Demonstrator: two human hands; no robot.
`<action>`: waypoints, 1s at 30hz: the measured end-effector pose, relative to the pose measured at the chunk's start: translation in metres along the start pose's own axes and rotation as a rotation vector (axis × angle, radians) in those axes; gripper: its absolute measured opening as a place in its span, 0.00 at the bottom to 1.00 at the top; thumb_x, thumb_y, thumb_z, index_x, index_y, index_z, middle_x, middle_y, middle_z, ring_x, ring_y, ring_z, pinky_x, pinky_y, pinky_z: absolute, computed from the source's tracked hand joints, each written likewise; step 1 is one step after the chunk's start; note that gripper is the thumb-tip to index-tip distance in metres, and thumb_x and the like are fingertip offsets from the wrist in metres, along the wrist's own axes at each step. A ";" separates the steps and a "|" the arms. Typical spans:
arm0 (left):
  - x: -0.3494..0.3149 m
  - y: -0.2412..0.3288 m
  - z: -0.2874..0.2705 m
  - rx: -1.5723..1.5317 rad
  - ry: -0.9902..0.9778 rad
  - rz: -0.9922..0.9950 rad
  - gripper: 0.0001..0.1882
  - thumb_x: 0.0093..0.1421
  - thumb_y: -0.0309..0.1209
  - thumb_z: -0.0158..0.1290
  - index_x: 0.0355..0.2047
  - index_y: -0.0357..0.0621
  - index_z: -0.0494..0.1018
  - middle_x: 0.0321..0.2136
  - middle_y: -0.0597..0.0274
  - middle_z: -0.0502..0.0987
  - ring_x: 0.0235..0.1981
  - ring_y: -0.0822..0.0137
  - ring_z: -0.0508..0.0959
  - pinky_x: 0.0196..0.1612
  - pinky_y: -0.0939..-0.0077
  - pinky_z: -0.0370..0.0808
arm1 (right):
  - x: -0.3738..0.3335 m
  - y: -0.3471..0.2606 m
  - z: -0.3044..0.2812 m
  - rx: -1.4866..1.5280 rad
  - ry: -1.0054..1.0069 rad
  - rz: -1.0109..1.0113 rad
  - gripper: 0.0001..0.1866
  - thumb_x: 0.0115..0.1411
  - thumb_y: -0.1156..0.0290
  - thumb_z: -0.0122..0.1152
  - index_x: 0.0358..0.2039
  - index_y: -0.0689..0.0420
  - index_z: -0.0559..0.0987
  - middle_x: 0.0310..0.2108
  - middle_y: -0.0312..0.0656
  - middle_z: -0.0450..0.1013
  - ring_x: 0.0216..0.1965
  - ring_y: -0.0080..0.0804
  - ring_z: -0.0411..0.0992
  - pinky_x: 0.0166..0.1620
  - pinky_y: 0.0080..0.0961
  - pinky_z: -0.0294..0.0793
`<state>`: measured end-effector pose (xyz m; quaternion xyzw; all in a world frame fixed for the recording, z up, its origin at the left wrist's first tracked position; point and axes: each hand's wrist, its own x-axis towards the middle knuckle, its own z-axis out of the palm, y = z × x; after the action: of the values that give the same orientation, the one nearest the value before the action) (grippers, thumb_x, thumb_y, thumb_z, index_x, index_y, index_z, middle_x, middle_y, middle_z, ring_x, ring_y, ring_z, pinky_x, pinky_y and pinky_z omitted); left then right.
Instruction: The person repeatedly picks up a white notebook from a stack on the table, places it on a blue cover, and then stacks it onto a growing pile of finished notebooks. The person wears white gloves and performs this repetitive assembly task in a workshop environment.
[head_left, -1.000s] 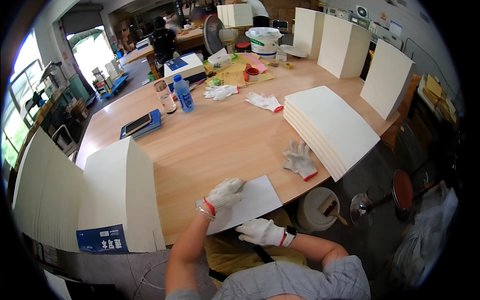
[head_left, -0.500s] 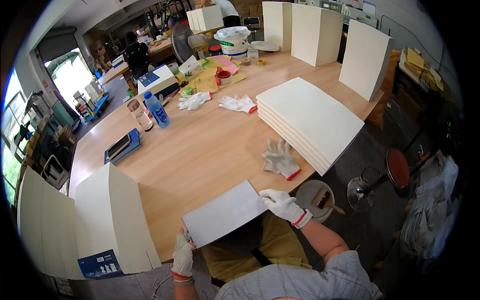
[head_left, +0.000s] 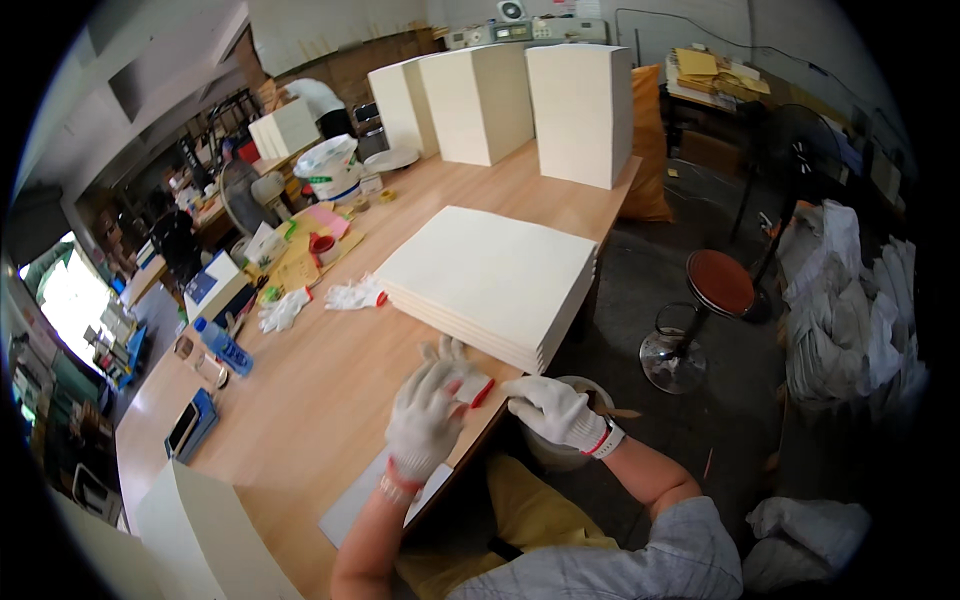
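Observation:
White knit gloves with red cuffs cover both my hands. My left hand (head_left: 424, 420) is over the table edge, its fingers spread and nothing seen in them. Under its wrist lies a flat pale grey sheet (head_left: 352, 502), partly hidden by my forearm. My right hand (head_left: 560, 412) has its fingers curled together at the table edge; whether they hold anything is hidden. Just beyond my hands lies a loose white glove (head_left: 472, 382), partly covered by my left hand. Past it is a stack of thick cream-white paper blocks (head_left: 490, 275).
A bucket (head_left: 545, 452) with a brush is below my right hand. Tall white paper blocks (head_left: 580, 115) stand at the far end. A blue-capped bottle (head_left: 224, 348), a phone (head_left: 183, 428) and more gloves (head_left: 355, 293) lie leftward. A round stool (head_left: 720, 283) stands at right.
My left hand has left the grey sheet's left corner and come up and right, close to my right hand. My right hand is off the sheet's corner. The view has turned rightward.

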<state>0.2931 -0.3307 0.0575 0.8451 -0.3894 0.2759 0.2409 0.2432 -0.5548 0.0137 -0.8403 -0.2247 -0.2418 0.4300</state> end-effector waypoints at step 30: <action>0.106 -0.028 0.126 0.005 -0.112 -0.160 0.44 0.52 0.36 0.62 0.66 0.44 0.53 0.26 0.63 0.80 0.26 0.56 0.81 0.27 0.63 0.75 | 0.057 0.148 -0.092 1.176 0.404 0.673 0.12 0.68 0.60 0.48 0.38 0.56 0.71 0.32 0.38 0.72 0.27 0.32 0.77 0.26 0.28 0.79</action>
<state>0.4082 -0.4482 0.0293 0.8883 -0.3327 0.2089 0.2379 0.3547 -0.7003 0.0042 -0.4312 0.0382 -0.0855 0.8974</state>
